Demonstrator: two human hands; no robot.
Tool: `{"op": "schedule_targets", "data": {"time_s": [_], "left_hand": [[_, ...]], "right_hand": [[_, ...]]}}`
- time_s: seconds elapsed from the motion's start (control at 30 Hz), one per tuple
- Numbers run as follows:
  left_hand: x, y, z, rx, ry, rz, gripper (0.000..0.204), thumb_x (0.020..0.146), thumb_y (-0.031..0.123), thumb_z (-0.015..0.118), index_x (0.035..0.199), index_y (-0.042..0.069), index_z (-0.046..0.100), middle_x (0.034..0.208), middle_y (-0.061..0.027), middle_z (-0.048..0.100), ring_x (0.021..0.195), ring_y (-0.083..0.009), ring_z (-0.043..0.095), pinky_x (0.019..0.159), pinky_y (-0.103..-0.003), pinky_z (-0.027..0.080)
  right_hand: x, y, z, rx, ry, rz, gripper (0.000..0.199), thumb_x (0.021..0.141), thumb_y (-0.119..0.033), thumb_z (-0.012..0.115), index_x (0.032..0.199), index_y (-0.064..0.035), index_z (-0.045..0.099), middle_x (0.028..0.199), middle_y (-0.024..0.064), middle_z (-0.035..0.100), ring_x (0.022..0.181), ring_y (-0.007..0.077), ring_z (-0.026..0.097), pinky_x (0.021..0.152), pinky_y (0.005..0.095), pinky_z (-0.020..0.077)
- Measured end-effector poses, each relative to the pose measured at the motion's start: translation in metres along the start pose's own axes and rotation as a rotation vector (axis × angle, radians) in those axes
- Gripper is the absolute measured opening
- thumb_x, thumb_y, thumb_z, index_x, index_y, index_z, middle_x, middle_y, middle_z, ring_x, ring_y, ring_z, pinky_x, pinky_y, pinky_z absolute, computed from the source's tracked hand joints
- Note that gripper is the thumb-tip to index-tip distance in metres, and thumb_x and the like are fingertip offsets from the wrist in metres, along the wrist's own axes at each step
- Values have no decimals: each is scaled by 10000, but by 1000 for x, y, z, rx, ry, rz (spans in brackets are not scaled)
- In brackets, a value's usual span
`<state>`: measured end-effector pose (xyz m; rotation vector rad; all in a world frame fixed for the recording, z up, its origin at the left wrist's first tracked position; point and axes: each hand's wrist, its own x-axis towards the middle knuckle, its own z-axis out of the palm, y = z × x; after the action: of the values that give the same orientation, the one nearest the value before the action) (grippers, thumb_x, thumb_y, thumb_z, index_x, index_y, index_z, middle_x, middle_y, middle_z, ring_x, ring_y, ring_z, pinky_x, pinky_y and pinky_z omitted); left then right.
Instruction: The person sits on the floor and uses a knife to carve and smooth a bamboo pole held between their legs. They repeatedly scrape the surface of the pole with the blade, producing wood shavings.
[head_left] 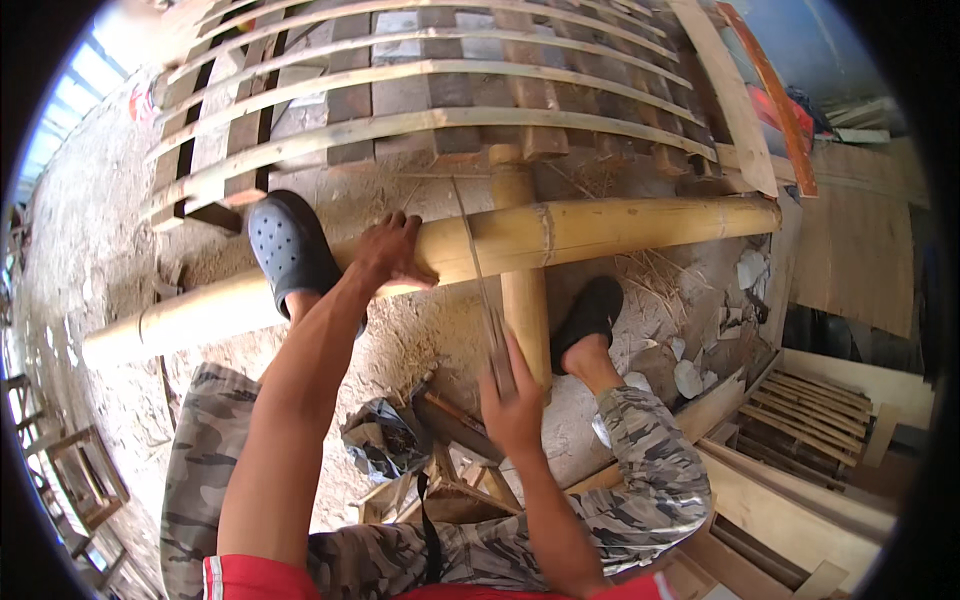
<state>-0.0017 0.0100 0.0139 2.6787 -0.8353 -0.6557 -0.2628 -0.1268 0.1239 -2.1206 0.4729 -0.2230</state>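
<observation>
Lying across the middle of the frame, from the left to the upper right, a thick bamboo pole (pixel 620 230) rests over a second bamboo pole (pixel 525 315), which runs up and down the frame just right of centre. The left hand (pixel 392 250) is spread over the thick pole left of centre, holding it with the fingers toward the far side and the thumb apart on the near side. The right hand (pixel 512 410), below centre, is closed around the handle of a handsaw (pixel 472 240); its narrow blade points up the frame and crosses the thick pole just right of the left hand. Depth of any cut cannot be determined from this view. A dark blue perforated clog (pixel 285 235) on the left foot is set upon the thick pole; a black shoe (pixel 592 315) on the right foot stands just beside the second pole. Camouflage trousers (pixel 640 455) and red sleeves (pixel 260 580) are worn. Noted at the top of the frame: a slatted wooden framework (pixel 430 125), pale strips laid over darker timbers. A dark plastic bag (pixel 385 440) lies below centre, near the right hand. At lower right, thin wooden slats (pixel 810 410) lie side by side; above them is a plywood sheet (pixel 855 250). The floor (pixel 90 240) is dusty and littered with debris.
</observation>
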Motion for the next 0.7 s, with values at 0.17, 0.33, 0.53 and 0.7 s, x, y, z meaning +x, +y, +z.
{"op": "schedule_targets", "data": {"time_s": [0.17,0.33,0.53,0.7], "left_hand": [[-3,5,1,-13,-31,-19,1094,564,623,877,1423,56,507,1377,-203,562,1330,-388,530,1070,-512,502],[11,11,7,16,-32,18,1103,563,622,881,1427,47,507,1379,-208,568,1326,-391,539,1064,-508,506],[17,18,-9,-27,-44,5,1106,561,617,889,1429,49,505,1390,-216,562,1334,-394,533,1080,-509,493],[-2,6,-5,-1,2,-38,1096,562,601,873,1432,56,488,1387,-194,544,1305,-377,542,1072,-488,499]], "right_hand": [[-90,-52,-61,93,-113,416,565,933,-8,606,1483,66,499,1286,255,682,1117,256,701,955,362,535],[78,32,32,6,36,-33,559,928,-28,597,1481,1,518,1066,265,720,968,291,726,848,378,552],[108,24,31,41,24,19,593,917,-91,626,1500,-65,523,1188,259,704,1005,361,717,870,375,553],[-67,-47,-52,110,-96,284,591,925,-12,590,1502,59,480,1311,295,665,1204,341,687,969,395,541]]}}
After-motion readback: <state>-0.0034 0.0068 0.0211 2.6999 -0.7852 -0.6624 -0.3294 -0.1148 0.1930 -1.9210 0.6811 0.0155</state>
